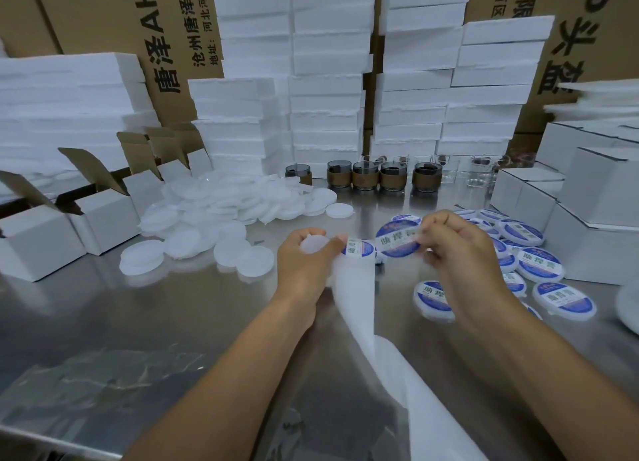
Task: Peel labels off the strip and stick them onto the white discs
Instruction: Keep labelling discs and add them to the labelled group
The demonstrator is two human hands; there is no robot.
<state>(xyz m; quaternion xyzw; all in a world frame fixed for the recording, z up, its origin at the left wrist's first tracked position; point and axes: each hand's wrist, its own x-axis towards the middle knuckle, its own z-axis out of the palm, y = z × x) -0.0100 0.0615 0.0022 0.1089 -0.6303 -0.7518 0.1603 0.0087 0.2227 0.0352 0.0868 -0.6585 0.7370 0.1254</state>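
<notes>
Open white cartons (103,215) stood far left on steel counter (138,322). Heap of blank white discs (221,211) lay just beside them. My left grip (304,260) was curled round one blank disc (313,244), thumb pinning backing strip (356,287) against it. Strip trailed down toward me. Next label (359,249) sat on strip by thumb. My right grip (456,249) pinched round blue label (397,241) by its right edge, left edge at strip. Labelled discs (539,268) lay spread at right.
</notes>
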